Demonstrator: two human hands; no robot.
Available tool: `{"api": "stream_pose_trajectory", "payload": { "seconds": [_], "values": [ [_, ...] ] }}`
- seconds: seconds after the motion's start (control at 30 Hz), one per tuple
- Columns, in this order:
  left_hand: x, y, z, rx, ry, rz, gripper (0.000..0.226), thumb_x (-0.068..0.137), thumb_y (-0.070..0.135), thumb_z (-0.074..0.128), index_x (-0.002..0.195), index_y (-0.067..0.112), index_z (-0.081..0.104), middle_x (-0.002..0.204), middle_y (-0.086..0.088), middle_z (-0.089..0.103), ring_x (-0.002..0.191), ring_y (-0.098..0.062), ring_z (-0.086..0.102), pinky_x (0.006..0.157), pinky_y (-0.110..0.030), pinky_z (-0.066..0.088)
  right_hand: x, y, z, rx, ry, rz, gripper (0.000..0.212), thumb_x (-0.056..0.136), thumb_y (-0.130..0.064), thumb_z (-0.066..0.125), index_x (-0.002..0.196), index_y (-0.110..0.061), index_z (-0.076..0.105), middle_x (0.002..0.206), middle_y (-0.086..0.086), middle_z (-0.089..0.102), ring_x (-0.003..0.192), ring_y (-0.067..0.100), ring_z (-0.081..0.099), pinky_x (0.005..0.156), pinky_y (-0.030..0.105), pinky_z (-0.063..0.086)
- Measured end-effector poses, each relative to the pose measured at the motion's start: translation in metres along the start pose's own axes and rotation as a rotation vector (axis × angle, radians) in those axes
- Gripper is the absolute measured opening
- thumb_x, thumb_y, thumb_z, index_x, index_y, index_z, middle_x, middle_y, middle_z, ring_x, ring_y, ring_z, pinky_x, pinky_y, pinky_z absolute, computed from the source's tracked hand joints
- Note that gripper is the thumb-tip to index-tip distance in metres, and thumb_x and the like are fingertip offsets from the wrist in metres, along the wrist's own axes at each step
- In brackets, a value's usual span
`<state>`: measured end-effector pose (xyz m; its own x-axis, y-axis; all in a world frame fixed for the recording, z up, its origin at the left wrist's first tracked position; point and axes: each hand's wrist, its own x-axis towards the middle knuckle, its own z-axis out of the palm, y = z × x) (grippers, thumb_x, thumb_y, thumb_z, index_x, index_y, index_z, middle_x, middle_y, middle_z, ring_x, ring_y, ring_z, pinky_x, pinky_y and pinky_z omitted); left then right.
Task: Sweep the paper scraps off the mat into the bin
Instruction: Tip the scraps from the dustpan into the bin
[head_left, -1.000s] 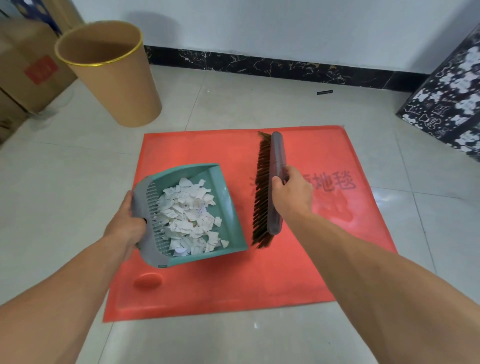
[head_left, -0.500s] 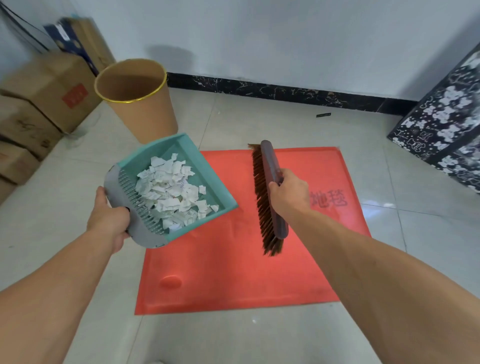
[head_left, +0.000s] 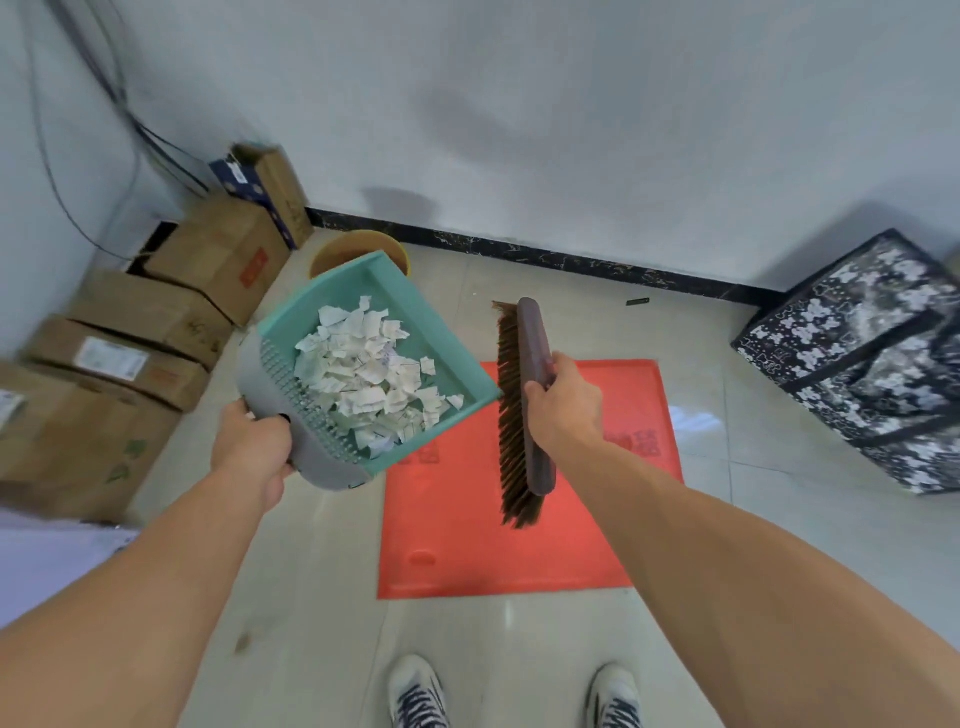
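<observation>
My left hand (head_left: 253, 448) grips the grey handle of a teal dustpan (head_left: 441, 332), held up in the air. A heap of white paper scraps (head_left: 369, 379) lies inside it. The pan's far edge overlaps the tan bin (head_left: 343, 250), which stands on the floor by the wall and is mostly hidden behind the pan. My right hand (head_left: 563, 410) holds a brown hand brush (head_left: 532, 395), bristles facing left, above the red mat (head_left: 571, 540). The mat lies flat on the tiled floor with no scraps showing on it.
Several cardboard boxes (head_left: 156, 332) are stacked along the left wall. A black bag with a white pattern (head_left: 878, 358) sits at the right. My two shoes (head_left: 415, 691) stand on the tiles just before the mat. Cables hang down the left wall.
I have stood up, so the floor looks farther away. The dustpan with the scraps rose off the mat and moved toward the bin. The brush was lifted too.
</observation>
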<state>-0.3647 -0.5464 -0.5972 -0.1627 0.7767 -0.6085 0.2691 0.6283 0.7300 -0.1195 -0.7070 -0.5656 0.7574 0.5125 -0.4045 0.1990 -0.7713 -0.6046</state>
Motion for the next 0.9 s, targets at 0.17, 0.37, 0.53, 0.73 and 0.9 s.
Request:
{"api": "stream_pose_trajectory", "payload": {
  "seconds": [0.17, 0.37, 0.53, 0.73, 0.9],
  "values": [
    [-0.018, 0.081, -0.022, -0.038, -0.03, 0.035, 0.05, 0.094, -0.006, 0.043, 0.138, 0.017, 0.042, 0.125, -0.004, 0.056, 0.105, -0.028, 0.056, 0.082, -0.041, 0.049, -0.011, -0.088, -0.026, 0.001, -0.009, -0.062, 0.023, 0.096, -0.023, 0.052, 0.118, -0.016, 0.054, 0.099, 0.006, 0.059, 0.089, 0.027, 0.056, 0.07, 0.028, 0.037],
    [-0.007, 0.146, -0.024, 0.005, 0.024, 0.086, 0.05, 0.093, -0.005, 0.047, 0.139, 0.013, 0.04, 0.13, -0.009, 0.052, 0.104, -0.03, 0.052, 0.081, -0.041, 0.048, 0.016, -0.147, -0.053, -0.057, -0.002, -0.083, 0.026, 0.097, -0.025, 0.051, 0.119, -0.013, 0.055, 0.107, 0.011, 0.063, 0.081, 0.023, 0.048, 0.07, 0.028, 0.038],
    [0.027, 0.172, -0.008, 0.067, 0.075, 0.092, 0.049, 0.089, -0.004, 0.049, 0.136, 0.01, 0.042, 0.121, -0.007, 0.051, 0.108, -0.033, 0.053, 0.081, -0.043, 0.049, 0.06, -0.171, -0.043, -0.079, -0.045, -0.104, 0.027, 0.096, -0.025, 0.05, 0.121, -0.014, 0.055, 0.108, 0.013, 0.063, 0.083, 0.027, 0.052, 0.07, 0.029, 0.04],
    [0.083, 0.181, 0.012, 0.171, 0.215, 0.076, 0.045, 0.086, 0.009, 0.055, 0.129, 0.012, 0.043, 0.119, -0.014, 0.056, 0.104, -0.039, 0.057, 0.074, -0.044, 0.053, 0.124, -0.184, -0.006, -0.095, -0.114, -0.103, 0.024, 0.097, -0.024, 0.05, 0.118, -0.013, 0.054, 0.1, 0.01, 0.062, 0.08, 0.025, 0.057, 0.065, 0.031, 0.044],
    [0.129, 0.178, 0.018, 0.217, 0.267, 0.075, 0.054, 0.071, 0.017, 0.056, 0.123, 0.01, 0.051, 0.114, -0.018, 0.063, 0.095, -0.039, 0.063, 0.077, -0.047, 0.054, 0.162, -0.194, 0.03, -0.077, -0.122, -0.096, 0.018, 0.094, -0.021, 0.052, 0.112, -0.015, 0.053, 0.097, 0.008, 0.061, 0.083, 0.026, 0.058, 0.065, 0.031, 0.041]
  ]
}}
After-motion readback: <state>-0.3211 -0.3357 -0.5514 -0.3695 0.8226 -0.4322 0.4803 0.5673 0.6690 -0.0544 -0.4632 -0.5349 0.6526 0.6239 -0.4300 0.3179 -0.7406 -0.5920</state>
